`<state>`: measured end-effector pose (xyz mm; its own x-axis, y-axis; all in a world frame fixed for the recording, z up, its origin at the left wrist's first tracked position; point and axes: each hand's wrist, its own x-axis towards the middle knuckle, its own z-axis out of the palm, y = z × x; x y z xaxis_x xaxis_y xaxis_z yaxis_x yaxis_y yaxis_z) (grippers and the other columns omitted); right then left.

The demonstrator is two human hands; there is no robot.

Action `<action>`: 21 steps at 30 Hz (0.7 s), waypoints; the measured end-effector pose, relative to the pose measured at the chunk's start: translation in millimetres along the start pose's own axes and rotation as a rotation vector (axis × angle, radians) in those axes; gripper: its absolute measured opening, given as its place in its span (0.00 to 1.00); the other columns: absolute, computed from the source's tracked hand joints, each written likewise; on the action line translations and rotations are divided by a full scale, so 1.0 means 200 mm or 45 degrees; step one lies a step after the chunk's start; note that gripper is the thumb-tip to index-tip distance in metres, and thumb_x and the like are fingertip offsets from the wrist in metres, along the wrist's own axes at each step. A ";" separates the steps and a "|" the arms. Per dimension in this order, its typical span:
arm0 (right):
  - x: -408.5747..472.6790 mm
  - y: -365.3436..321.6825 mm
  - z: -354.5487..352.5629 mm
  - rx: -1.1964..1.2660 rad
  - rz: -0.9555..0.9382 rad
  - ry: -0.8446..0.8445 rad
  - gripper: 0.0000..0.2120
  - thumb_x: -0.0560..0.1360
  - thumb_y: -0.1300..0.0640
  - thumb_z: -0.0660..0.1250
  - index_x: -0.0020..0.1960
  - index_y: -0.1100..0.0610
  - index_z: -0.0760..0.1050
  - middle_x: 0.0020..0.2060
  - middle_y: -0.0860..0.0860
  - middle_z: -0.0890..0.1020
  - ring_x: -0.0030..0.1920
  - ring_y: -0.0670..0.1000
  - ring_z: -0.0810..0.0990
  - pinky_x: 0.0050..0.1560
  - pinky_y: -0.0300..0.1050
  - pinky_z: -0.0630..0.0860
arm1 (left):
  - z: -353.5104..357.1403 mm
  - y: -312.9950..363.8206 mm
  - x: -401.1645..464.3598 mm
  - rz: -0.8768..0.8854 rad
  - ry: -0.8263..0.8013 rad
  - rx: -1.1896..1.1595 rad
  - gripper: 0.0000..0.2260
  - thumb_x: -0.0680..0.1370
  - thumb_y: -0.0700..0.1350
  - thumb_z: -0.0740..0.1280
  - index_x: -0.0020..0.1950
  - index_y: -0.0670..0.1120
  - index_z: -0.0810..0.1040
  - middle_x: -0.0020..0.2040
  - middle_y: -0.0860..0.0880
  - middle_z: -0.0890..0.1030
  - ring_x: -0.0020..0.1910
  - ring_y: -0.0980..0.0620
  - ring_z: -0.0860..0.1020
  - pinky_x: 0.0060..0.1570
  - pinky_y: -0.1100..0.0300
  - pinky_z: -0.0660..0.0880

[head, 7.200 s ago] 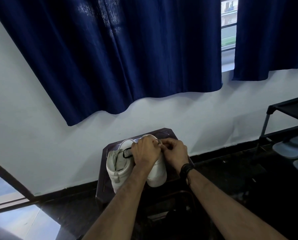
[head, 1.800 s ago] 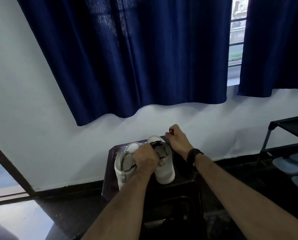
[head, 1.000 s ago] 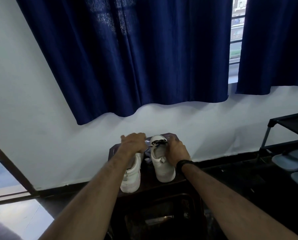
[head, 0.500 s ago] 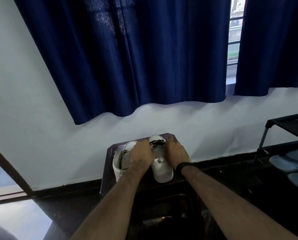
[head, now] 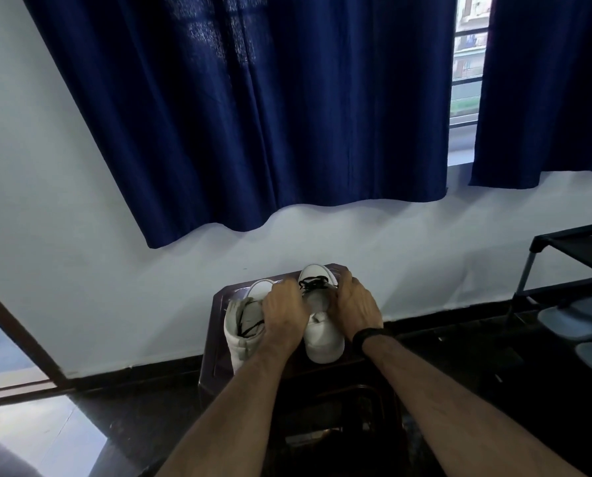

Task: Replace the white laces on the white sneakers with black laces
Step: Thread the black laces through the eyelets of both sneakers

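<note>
Two bare hands meet over a pair of white low-top sneakers on a dark brown moulded-plastic stool point(head: 215, 335). The left hand point(head: 284, 315) lies knuckles-up between the two shoes, fingers curled down against the inner side of the right-hand white sneaker point(head: 322, 335); what the fingertips pinch is hidden under the hand, so I cannot tell whether it holds anything. The right hand point(head: 356, 308), a black band point(head: 368, 335) round its wrist, cups the outer side of the same shoe with fingers bent round the upper near the toe end.

That shoe stands upright with its heel toward the camera and its toe toward the wall. Its smooth, leather-like upper is plain white with a rounded heel and a thick white sole. A thin black lace point(head: 313, 282) crosses the far eyelets in a small tangle, and the grey tongue below it looks bare.

Just beside it on the left stands the left-hand white sneaker point(head: 243, 332), partly covered by the left wrist. Its collar gapes open, showing a pale grey lining, and a loose black cord point(head: 249, 327) trails inside the opening.

Behind the stool rises a matte white wall point(head: 64, 235) with a dark skirting. Heavy navy cloth curtains point(head: 253, 115) hang in soft folds above. At the right edge stands a black metal-framed shoe rack point(head: 569, 242) holding grey slippers point(head: 573, 318). The floor is glossy and black.
</note>
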<state>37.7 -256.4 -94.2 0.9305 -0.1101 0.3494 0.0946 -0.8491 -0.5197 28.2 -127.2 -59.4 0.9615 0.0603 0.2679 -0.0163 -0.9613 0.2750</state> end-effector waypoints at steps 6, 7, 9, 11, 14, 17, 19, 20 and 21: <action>-0.01 -0.03 -0.03 -0.080 -0.129 0.134 0.11 0.78 0.61 0.61 0.59 0.61 0.69 0.53 0.59 0.76 0.51 0.62 0.78 0.45 0.52 0.72 | 0.01 0.01 0.00 -0.032 0.004 -0.055 0.09 0.77 0.42 0.63 0.56 0.41 0.73 0.57 0.42 0.78 0.58 0.40 0.76 0.54 0.49 0.72; -0.01 -0.04 -0.05 -0.060 -0.111 0.100 0.11 0.78 0.58 0.62 0.59 0.61 0.68 0.55 0.59 0.75 0.52 0.62 0.78 0.46 0.51 0.71 | -0.01 0.01 -0.01 -0.054 0.005 -0.059 0.10 0.77 0.42 0.63 0.57 0.42 0.73 0.57 0.42 0.78 0.58 0.41 0.76 0.54 0.50 0.73; 0.01 -0.06 -0.11 0.023 -0.018 -0.063 0.15 0.79 0.51 0.64 0.60 0.60 0.69 0.56 0.59 0.76 0.55 0.62 0.77 0.48 0.50 0.71 | -0.07 0.01 0.01 -0.120 -0.046 -0.099 0.13 0.75 0.46 0.66 0.57 0.42 0.73 0.57 0.43 0.78 0.59 0.42 0.76 0.53 0.52 0.73; 0.06 -0.08 -0.23 0.064 0.065 -0.288 0.16 0.77 0.48 0.66 0.59 0.57 0.74 0.55 0.58 0.79 0.55 0.60 0.78 0.50 0.48 0.73 | -0.19 -0.01 0.07 -0.241 -0.223 -0.186 0.22 0.70 0.53 0.73 0.57 0.43 0.73 0.53 0.45 0.78 0.56 0.44 0.77 0.48 0.56 0.73; 0.19 -0.11 -0.42 -0.239 0.058 -0.627 0.14 0.70 0.53 0.73 0.54 0.57 0.81 0.51 0.55 0.83 0.52 0.56 0.80 0.52 0.46 0.77 | -0.44 -0.03 0.18 -0.275 -0.484 -0.249 0.22 0.68 0.57 0.76 0.51 0.42 0.76 0.39 0.48 0.76 0.39 0.49 0.77 0.37 0.61 0.71; 0.29 -0.18 -0.56 -0.476 0.090 -0.761 0.08 0.66 0.56 0.75 0.44 0.57 0.82 0.42 0.51 0.82 0.45 0.52 0.78 0.55 0.48 0.69 | -0.68 -0.01 0.24 -0.266 -0.553 -0.306 0.11 0.75 0.51 0.72 0.41 0.43 0.80 0.32 0.49 0.71 0.28 0.53 0.66 0.30 0.62 0.63; 0.32 -0.24 -0.65 -0.422 0.091 -0.808 0.09 0.71 0.49 0.73 0.41 0.55 0.79 0.37 0.49 0.79 0.37 0.49 0.75 0.43 0.42 0.69 | -0.81 0.00 0.26 -0.283 -0.536 -0.403 0.11 0.77 0.50 0.70 0.41 0.43 0.82 0.32 0.50 0.70 0.29 0.54 0.64 0.31 0.62 0.61; 0.33 -0.27 -0.70 -0.359 0.085 -0.828 0.11 0.74 0.46 0.70 0.43 0.54 0.80 0.36 0.48 0.79 0.34 0.47 0.73 0.37 0.39 0.68 | -0.85 0.00 0.28 -0.277 -0.520 -0.452 0.11 0.77 0.50 0.70 0.42 0.43 0.82 0.32 0.50 0.69 0.28 0.54 0.63 0.30 0.62 0.60; 0.34 -0.29 -0.74 -0.289 0.079 -0.834 0.13 0.77 0.45 0.67 0.46 0.54 0.82 0.35 0.47 0.78 0.34 0.46 0.73 0.34 0.37 0.67 | -0.89 0.01 0.28 -0.256 -0.499 -0.491 0.12 0.78 0.50 0.69 0.42 0.43 0.82 0.30 0.50 0.69 0.27 0.55 0.62 0.29 0.63 0.59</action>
<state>43.1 -291.6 76.0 0.9603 0.1117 -0.2557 0.0243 -0.9463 -0.3223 33.8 -78.1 120.8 0.9845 0.0574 -0.1656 0.1493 -0.7696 0.6208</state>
